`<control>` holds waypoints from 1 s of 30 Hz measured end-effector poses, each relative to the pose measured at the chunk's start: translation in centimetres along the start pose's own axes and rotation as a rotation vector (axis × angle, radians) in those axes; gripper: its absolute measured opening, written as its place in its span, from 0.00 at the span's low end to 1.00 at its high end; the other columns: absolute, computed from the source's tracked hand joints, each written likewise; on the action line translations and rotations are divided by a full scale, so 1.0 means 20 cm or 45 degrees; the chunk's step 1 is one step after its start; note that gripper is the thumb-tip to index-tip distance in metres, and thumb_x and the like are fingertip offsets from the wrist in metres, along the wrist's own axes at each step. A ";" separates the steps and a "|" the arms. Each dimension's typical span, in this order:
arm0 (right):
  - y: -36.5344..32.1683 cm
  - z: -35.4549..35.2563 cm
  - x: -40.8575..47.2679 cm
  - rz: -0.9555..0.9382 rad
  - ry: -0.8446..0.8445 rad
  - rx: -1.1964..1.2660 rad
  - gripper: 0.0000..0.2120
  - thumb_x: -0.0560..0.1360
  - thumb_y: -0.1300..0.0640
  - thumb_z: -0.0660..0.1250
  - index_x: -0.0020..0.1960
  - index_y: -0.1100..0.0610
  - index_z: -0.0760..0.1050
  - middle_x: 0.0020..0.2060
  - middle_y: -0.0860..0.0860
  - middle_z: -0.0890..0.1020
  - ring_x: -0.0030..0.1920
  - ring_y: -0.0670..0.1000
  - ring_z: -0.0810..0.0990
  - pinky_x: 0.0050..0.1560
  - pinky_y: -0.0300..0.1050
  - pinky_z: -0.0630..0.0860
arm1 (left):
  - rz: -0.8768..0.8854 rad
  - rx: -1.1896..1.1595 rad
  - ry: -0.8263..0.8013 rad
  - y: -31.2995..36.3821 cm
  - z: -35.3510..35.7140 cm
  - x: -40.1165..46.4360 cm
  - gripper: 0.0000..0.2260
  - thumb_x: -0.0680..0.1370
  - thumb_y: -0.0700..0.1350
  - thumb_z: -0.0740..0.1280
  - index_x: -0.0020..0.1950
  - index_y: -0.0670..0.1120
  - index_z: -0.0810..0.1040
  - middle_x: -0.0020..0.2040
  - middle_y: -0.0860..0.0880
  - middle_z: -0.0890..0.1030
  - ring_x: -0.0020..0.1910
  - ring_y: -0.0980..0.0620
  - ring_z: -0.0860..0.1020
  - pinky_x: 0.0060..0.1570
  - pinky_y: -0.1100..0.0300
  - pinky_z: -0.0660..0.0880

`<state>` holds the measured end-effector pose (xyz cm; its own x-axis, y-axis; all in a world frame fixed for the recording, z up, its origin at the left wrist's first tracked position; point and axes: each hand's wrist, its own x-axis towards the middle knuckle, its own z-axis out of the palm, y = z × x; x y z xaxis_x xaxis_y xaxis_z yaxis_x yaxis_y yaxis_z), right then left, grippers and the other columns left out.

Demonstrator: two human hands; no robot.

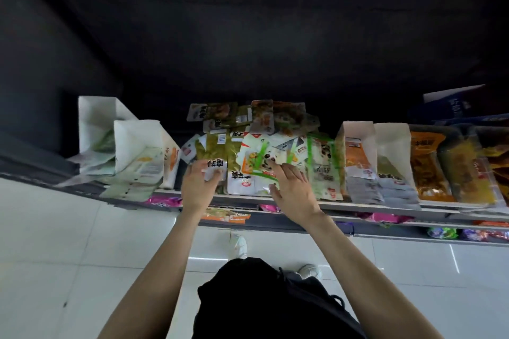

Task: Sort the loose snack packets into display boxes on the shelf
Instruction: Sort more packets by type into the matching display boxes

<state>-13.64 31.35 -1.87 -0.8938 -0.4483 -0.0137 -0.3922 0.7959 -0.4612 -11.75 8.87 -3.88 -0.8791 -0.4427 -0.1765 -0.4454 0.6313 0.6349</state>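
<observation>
A heap of loose snack packets (256, 143) lies on the shelf (385, 205) between display boxes. My left hand (197, 186) grips a small white packet with black lettering (216, 169) at the heap's front left. My right hand (290, 187) reaches onto the heap with its fingers spread, the forefinger touching a white-and-green packet with a panda print (260, 158). Two white display boxes (132, 140) stand at the left with pale green packets spilling from them. Another white box (355, 132) stands to the right of the heap.
Further right, boxes hold grey packets (396, 187) and orange and yellow ones (429, 165). A blue carton (454, 102) sits at the back right. Lower shelves with pink and purple packets (385, 218) jut out below. White floor tiles and my shoes (239, 246) are underneath.
</observation>
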 end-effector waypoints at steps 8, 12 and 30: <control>-0.14 0.21 0.19 0.202 -0.266 -0.296 0.27 0.77 0.53 0.61 0.74 0.51 0.58 0.74 0.52 0.57 0.74 0.58 0.52 0.73 0.56 0.51 | 0.001 0.145 -0.471 0.05 0.05 0.09 0.18 0.75 0.51 0.69 0.60 0.44 0.72 0.50 0.49 0.83 0.51 0.48 0.81 0.47 0.60 0.73; -0.14 0.20 0.18 0.237 -0.252 -0.271 0.28 0.77 0.51 0.62 0.74 0.49 0.58 0.74 0.51 0.57 0.74 0.57 0.51 0.72 0.56 0.49 | 0.009 0.048 -0.369 0.03 -0.05 0.08 0.12 0.76 0.46 0.68 0.59 0.45 0.77 0.54 0.49 0.83 0.51 0.50 0.81 0.53 0.60 0.73; -0.14 -0.26 0.07 0.727 0.442 1.242 0.10 0.77 0.58 0.67 0.58 0.55 0.74 0.47 0.51 0.82 0.38 0.45 0.83 0.38 0.47 0.82 | 0.204 -0.516 -0.258 0.31 -0.15 -0.09 0.10 0.77 0.51 0.66 0.57 0.53 0.76 0.48 0.61 0.76 0.49 0.63 0.74 0.46 0.73 0.69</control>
<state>-14.89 30.72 4.07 -0.9559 0.1259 -0.2653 0.2811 0.1307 -0.9507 -12.36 11.72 2.64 -0.9645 -0.2018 -0.1700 -0.2352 0.3648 0.9009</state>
